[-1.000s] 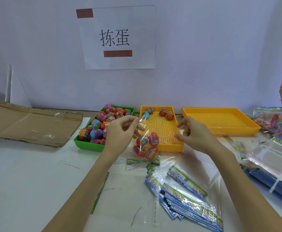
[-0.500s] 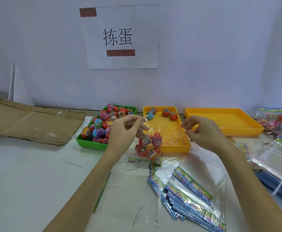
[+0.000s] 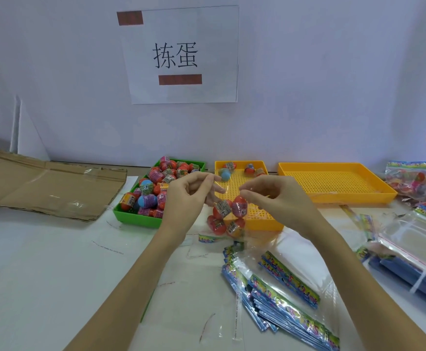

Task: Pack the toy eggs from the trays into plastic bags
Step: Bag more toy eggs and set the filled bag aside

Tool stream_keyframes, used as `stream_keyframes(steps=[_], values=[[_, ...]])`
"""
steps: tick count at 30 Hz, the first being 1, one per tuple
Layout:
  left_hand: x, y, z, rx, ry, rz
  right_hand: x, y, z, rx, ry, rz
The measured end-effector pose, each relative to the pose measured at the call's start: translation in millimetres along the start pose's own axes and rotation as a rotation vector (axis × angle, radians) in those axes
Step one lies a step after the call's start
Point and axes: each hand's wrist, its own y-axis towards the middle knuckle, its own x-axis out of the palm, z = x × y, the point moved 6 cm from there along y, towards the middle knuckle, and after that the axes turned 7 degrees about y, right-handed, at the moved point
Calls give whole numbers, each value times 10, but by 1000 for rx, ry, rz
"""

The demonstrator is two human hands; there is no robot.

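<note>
**Both hands pinching the top of a filled bag**

I see my left hand (image 3: 189, 196) raised over the table (image 3: 42, 262), thumb and forefinger pressed together on the upper left edge of a clear plastic bag (image 3: 228, 214), the other fingers loosely curled. My right hand (image 3: 277, 196) mirrors it from the other side, its fingertips (image 3: 243, 195) nipping the bag's top edge, the remaining fingers bent. The two hands are close, with only the bag's mouth between them.

The bag hangs just below and between the hands, in front of the near edge of the middle yellow tray (image 3: 262, 224). Inside it I count about four toy eggs (image 3: 239, 206), mostly red, each with a printed band; one band shows what looks like a "6+" mark, the rest is too small for me to read.

The green tray (image 3: 133, 219), just left of my left hand, is heaped with red and blue eggs. A few loose eggs (image 3: 225, 173) lie at the far end of the middle tray. A second yellow tray (image 3: 333, 196) lies further right.

A stack of flat bags (image 3: 282, 300) with colourful header strips lies below my right forearm. On the wall, a paper sign (image 3: 181, 57) reads "拣蛋".
</note>
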Motion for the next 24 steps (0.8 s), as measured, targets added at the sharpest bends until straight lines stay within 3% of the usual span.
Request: stream_keyframes(steps=[5,8,24], values=[[31,12,-77,-147,-111,-162,-34,-3,103,77,94,32],[32,3,-94,-145,-54,-266,-52,-10,145,125,162,37],[-124,59,-111,-111,-199,-184,-111,-21,169,87,439,-65]])
